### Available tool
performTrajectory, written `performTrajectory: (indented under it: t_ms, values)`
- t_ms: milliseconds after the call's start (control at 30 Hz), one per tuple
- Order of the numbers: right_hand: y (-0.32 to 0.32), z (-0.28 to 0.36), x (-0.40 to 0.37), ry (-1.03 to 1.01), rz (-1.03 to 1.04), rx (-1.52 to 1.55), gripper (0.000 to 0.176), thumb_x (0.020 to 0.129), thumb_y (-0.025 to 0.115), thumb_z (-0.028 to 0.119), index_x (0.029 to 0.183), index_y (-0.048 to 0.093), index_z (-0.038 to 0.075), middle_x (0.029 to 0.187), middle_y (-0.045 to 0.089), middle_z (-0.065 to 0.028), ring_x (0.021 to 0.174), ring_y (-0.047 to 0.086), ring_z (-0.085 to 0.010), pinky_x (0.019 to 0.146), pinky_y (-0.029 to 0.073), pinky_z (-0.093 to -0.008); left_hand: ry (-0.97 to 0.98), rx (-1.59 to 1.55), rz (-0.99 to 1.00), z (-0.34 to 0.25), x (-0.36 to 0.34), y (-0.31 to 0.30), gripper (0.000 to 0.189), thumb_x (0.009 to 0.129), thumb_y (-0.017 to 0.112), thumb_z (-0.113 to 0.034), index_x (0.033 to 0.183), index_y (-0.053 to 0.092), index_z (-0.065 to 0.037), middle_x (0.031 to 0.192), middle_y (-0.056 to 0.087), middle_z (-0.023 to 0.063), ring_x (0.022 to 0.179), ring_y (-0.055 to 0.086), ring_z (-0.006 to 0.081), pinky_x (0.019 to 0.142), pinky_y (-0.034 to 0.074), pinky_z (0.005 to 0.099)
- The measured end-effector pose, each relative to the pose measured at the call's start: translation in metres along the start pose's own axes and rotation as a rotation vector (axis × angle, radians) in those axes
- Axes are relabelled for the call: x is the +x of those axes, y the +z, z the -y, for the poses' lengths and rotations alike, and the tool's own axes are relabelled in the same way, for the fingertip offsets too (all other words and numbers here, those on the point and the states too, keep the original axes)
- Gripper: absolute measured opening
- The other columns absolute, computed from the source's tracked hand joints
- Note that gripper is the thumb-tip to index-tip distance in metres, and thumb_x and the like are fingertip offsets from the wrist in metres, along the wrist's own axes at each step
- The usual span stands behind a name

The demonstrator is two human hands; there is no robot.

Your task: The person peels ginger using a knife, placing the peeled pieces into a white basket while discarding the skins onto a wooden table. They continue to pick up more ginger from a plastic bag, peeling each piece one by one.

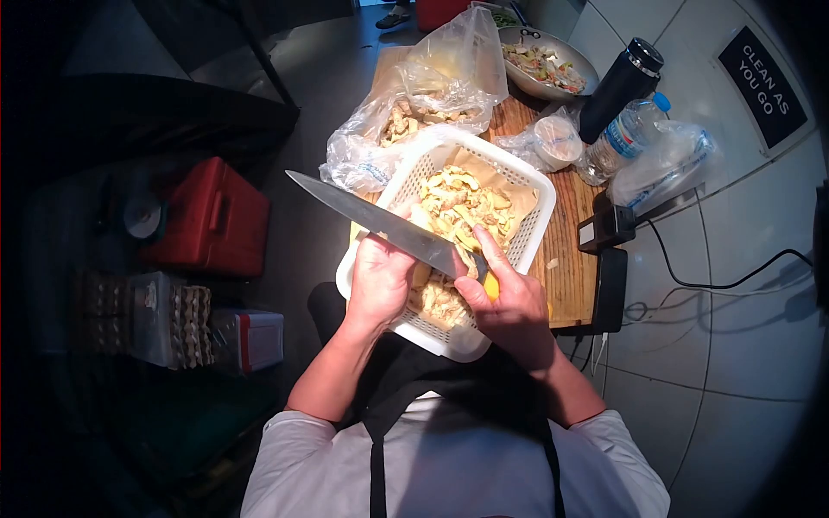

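My right hand [515,312] is closed round the yellow handle of a large kitchen knife [376,223]. The wide blade points to the upper left, across my left hand. My left hand [382,278] is closed around what looks like a piece of ginger [420,275], mostly hidden behind the blade. A pale strip [466,260] shows by my right thumb. Both hands are over a white perforated plastic basket [537,192]. Inside it lie yellowish ginger pieces [458,197] on brown lining and pale scraps [439,302] nearer me.
Beyond the basket, a clear plastic bag [471,56] holds more ginger on the wooden table [570,289]. A pan of chopped food [548,69], a black flask [622,86] and a water bottle [628,136] stand to the right. A red box [211,220] and egg trays [191,326] are at left.
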State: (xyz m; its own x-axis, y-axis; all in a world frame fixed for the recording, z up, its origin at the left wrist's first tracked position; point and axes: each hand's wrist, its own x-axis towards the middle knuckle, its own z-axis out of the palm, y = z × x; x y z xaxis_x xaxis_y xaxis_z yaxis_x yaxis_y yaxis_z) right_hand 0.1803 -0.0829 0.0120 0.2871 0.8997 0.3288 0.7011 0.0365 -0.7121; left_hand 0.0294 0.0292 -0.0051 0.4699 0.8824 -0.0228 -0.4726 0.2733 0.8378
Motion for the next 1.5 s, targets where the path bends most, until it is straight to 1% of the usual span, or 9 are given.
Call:
performTrajectory:
  t_ms: [100, 200, 300, 433, 733, 1067, 1233, 1333, 1500]
  values:
    - [0.001, 0.002, 0.000, 0.041, 0.029, -0.054, 0.064, 0.088, 0.073, 0.038, 0.143, 0.052, 0.010, 0.071, 0.068, -0.0224, 0.065, 0.069, -0.0402, 0.059, 0.055, -0.0463, -0.016, -0.028, -0.029, 0.000, -0.002, 0.005, 0.051, 0.098, 0.061, -0.004, 0.145, 0.043, 0.005, 0.122, 0.064, 0.0092, 0.094, 0.063, 0.0115, 0.080, 0.052, 0.0249]
    - [0.000, 0.007, 0.003, 0.115, 0.069, -0.042, 0.066, 0.089, 0.072, 0.039, 0.145, 0.049, 0.012, 0.071, 0.067, -0.0239, 0.067, 0.069, -0.0418, 0.060, 0.055, -0.0478, -0.083, 0.016, 0.062, 0.008, -0.004, -0.008, 0.048, 0.098, 0.061, -0.005, 0.143, 0.045, 0.005, 0.115, 0.065, 0.0089, 0.088, 0.061, 0.0117, 0.079, 0.051, 0.0253]
    - [0.002, 0.006, 0.008, 0.202, 0.099, 0.050, 0.066, 0.091, 0.069, 0.040, 0.148, 0.047, 0.015, 0.070, 0.066, -0.0255, 0.069, 0.068, -0.0446, 0.063, 0.054, -0.0496, -0.114, -0.021, 0.126, 0.007, -0.009, 0.001, 0.030, 0.098, 0.062, -0.008, 0.125, 0.055, 0.004, 0.101, 0.066, 0.0069, 0.084, 0.058, 0.0105, 0.079, 0.050, 0.0251]
    - [-0.006, 0.003, 0.022, 0.340, 0.170, 0.030, 0.066, 0.093, 0.066, 0.043, 0.150, 0.044, 0.017, 0.075, 0.067, -0.0279, 0.078, 0.068, -0.0484, 0.069, 0.054, -0.0506, -0.253, -0.013, 0.283, 0.012, -0.019, 0.002, 0.038, 0.100, 0.061, -0.012, 0.134, 0.050, 0.001, 0.109, 0.066, 0.0067, 0.089, 0.062, 0.0096, 0.081, 0.051, 0.0244]
    - [-0.010, 0.007, 0.009, 0.214, 0.136, 0.059, 0.072, 0.090, 0.070, 0.040, 0.150, 0.042, 0.013, 0.084, 0.070, -0.0264, 0.080, 0.069, -0.0462, 0.068, 0.055, -0.0477, -0.099, 0.025, 0.127, 0.004, -0.002, -0.003, 0.056, 0.100, 0.060, -0.010, 0.149, 0.037, 0.005, 0.109, 0.064, 0.0060, 0.084, 0.059, 0.0111, 0.082, 0.049, 0.0244]
    - [0.000, 0.006, 0.008, 0.170, 0.063, 0.017, 0.073, 0.088, 0.073, 0.039, 0.149, 0.044, 0.011, 0.072, 0.068, -0.0231, 0.069, 0.068, -0.0441, 0.063, 0.054, -0.0481, -0.058, 0.194, 0.154, 0.001, -0.006, 0.003, 0.036, 0.101, 0.059, -0.010, 0.133, 0.053, 0.005, 0.105, 0.066, 0.0045, 0.085, 0.058, 0.0087, 0.078, 0.050, 0.0242]
    - [-0.003, 0.006, 0.022, 0.339, 0.100, 0.071, 0.070, 0.091, 0.070, 0.038, 0.148, 0.044, 0.008, 0.089, 0.071, -0.0242, 0.085, 0.070, -0.0434, 0.076, 0.055, -0.0464, -0.199, 0.117, 0.209, 0.009, -0.025, 0.008, 0.037, 0.101, 0.062, -0.012, 0.132, 0.052, 0.005, 0.110, 0.067, 0.0073, 0.092, 0.063, 0.0101, 0.082, 0.052, 0.0245]
    - [-0.012, 0.008, 0.026, 0.366, 0.070, 0.284, 0.067, 0.093, 0.067, 0.035, 0.148, 0.043, 0.006, 0.112, 0.071, -0.0222, 0.110, 0.068, -0.0358, 0.092, 0.052, -0.0378, -0.159, -0.012, 0.166, 0.006, -0.016, 0.005, 0.040, 0.102, 0.059, -0.011, 0.137, 0.046, 0.003, 0.111, 0.067, 0.0091, 0.098, 0.066, 0.0143, 0.085, 0.055, 0.0276]
    - [-0.012, 0.002, 0.015, 0.238, 0.102, 0.205, 0.067, 0.093, 0.068, 0.035, 0.148, 0.043, 0.006, 0.111, 0.071, -0.0220, 0.108, 0.069, -0.0356, 0.092, 0.052, -0.0378, -0.135, -0.231, 0.016, -0.003, -0.001, 0.005, 0.039, 0.102, 0.057, -0.009, 0.137, 0.043, 0.001, 0.116, 0.063, 0.0104, 0.104, 0.065, 0.0186, 0.094, 0.055, 0.0340]
